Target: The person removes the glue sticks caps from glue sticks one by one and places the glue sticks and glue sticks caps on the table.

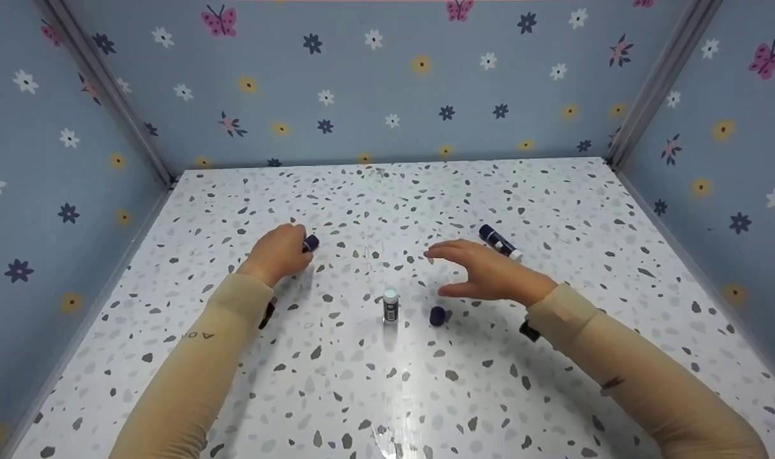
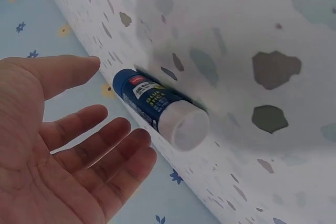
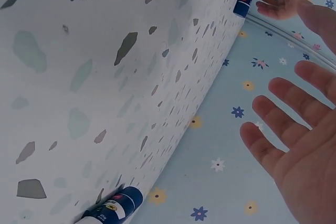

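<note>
1. Left stick (image 2: 157,108): a blue glue tube lying on the table (image 1: 336,395), blue end closed, so its contents are hidden.
2. Left hand (image 1: 278,256): beside the left stick, thumb and fingers spread, not pinching it; whether they touch it, I cannot tell.
3. Middle stick (image 1: 391,309): upright, pale end up; whether that is bare glue, I cannot tell.
4. Cap (image 1: 437,316): dark, on the table near the middle stick, between it and the right hand (image 1: 492,275).
5. Right hand: spread, holding nothing.
6. Right stick (image 1: 498,241): lying just beyond the right hand, contents hidden.
</note>
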A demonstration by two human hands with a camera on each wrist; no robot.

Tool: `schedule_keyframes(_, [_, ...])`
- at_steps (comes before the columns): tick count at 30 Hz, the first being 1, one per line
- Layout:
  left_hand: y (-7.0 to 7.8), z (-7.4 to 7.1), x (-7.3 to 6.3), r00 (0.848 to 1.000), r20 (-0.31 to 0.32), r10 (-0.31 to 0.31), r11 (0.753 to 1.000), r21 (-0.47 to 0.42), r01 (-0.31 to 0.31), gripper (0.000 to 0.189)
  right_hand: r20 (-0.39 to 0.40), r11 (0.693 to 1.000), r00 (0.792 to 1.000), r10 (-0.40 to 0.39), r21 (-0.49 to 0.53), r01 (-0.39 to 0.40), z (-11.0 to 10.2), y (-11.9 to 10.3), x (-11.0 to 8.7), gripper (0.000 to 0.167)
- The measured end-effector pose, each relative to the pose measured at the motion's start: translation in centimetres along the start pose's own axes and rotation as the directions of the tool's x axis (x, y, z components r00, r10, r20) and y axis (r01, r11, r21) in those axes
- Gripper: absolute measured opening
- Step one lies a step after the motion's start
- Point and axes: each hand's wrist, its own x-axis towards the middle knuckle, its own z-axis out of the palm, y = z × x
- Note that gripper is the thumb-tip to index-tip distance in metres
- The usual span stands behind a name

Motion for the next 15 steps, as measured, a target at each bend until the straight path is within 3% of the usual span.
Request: schedule_keyframes(15, [-1.4, 0.8, 0.0, 0.999, 0.019, -0.032, 0.999, 0.0, 0.032, 0.027, -0.008, 1.0, 1.0, -0.029, -0.005, 0.029, 0.2, 0.6, 0.6, 0.071])
